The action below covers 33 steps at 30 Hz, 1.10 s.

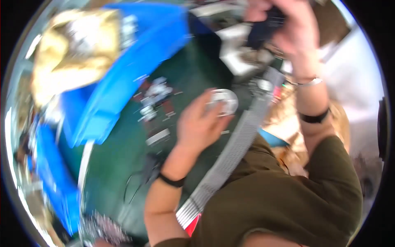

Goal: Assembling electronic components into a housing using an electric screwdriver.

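Note:
Over the green work surface, my left hand (197, 123) is closed at the edge of a round, whitish, ring-shaped thing (233, 101); blur hides its exact kind. My right hand (298, 31) is raised at the upper right, its fingers curled round a black object (265, 29) that is too smeared to name. To the left of my left hand lies a loose group of small silvery and reddish-brown parts (157, 92). A small pale rectangular piece (158, 137) lies below that group.
A large blue bin (135, 61) stands at the upper left beside a gold-coloured bag (49, 74). Another blue bin (57, 177) is farther left. A grey perforated strip (230, 156) runs along the near edge. A dark thing with a thin cable (150, 166) lies beside my left forearm.

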### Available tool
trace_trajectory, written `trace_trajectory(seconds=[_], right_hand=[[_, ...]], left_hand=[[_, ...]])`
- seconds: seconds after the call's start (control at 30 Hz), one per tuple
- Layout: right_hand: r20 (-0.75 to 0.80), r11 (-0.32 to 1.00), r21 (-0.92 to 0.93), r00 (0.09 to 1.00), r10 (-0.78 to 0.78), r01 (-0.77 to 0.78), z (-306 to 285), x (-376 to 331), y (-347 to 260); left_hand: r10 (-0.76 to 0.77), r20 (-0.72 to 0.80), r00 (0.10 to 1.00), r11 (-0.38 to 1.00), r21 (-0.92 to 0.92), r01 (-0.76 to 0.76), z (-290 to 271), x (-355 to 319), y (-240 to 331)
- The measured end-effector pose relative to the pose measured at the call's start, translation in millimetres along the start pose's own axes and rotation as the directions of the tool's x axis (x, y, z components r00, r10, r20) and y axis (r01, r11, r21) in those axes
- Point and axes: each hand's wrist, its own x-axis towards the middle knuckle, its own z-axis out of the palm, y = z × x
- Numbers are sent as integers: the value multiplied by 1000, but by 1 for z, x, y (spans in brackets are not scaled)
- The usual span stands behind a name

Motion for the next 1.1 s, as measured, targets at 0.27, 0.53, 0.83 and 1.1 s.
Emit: trace_trajectory(seconds=[0.27,0.53,0.83,1.1], right_hand=[[-125,986,-163,990,-61,40,-61,-22,20],[-136,987,-162,990,-21,-1,-70,-27,31],[-164,931,-362,986,-28,-34,-72,-32,31],[-116,993,-120,993,2,-16,-69,-51,22]], left_hand=[[42,7,999,999,-13,-42,5,0,-5],[33,3,999,999,-36,-33,4,-3,-6],[42,12,999,997,-60,-41,4,0,-3],[31,1,1000,1000,-4,-31,3,1,-2]])
